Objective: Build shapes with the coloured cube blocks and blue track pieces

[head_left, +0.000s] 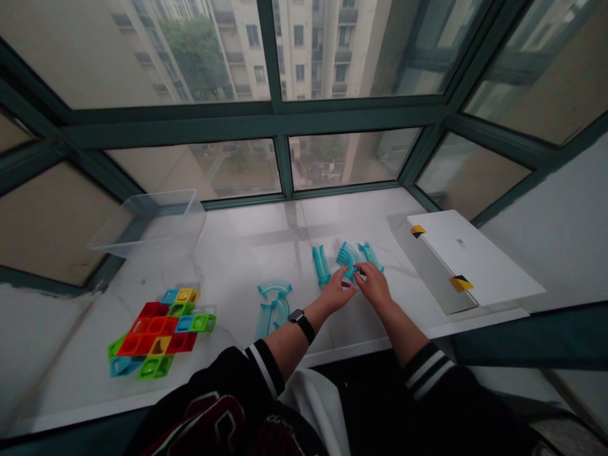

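Several clear turquoise toy track pieces lie on the white marbled sill. My left hand [337, 292], with a dark watch [303, 325] on its wrist, has bent fingers at the near end of a curved track piece [348, 253]. My right hand [373, 284] meets the same end from the other side, its fingertips pinched near the left ones. Fingers partly cover that end. A straight track piece [321, 265] lies just left of the curve, and another straight track piece [371, 255] lies to its right, beyond my right hand.
More turquoise track pieces [274, 304] lie left of my left forearm. Colourful square magnetic tiles [156, 326] are grouped at the left. A clear plastic bin [147, 221] stands at the back left, a white box [475, 256] with yellow-black tape at the right. Windows border the sill.
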`<state>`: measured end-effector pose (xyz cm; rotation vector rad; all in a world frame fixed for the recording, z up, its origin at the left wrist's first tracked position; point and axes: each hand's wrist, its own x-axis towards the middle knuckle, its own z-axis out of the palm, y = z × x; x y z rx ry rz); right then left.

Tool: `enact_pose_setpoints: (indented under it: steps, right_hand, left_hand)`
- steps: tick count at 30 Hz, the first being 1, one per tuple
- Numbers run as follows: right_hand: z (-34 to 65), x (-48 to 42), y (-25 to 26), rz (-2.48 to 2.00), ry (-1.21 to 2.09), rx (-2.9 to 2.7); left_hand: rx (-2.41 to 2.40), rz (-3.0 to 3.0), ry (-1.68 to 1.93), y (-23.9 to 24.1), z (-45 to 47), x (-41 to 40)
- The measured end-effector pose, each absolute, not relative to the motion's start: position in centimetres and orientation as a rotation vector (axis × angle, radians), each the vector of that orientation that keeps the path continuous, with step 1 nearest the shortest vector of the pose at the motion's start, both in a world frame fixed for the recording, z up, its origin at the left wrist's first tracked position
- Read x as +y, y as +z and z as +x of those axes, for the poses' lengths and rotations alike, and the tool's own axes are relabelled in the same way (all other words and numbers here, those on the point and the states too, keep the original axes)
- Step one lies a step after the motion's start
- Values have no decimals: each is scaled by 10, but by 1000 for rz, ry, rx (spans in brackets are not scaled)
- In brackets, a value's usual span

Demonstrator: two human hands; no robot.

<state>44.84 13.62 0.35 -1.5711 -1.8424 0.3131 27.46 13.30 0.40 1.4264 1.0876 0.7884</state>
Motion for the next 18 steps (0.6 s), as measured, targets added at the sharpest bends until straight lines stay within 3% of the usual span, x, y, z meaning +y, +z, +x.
enact_pose_setpoints:
  steps: [9, 13, 18]
  right_hand:
    - [441, 98, 1, -1605, 214, -1751]
    - [427, 66, -18, -1539, 376, -1718]
    - [405, 43, -41, -1491, 568, -1822]
  left_hand:
    - [779, 1362, 708, 51, 213, 99]
    - [1007, 1380, 762, 64, 139, 70]
    - [1482, 1481, 898, 34, 42, 23]
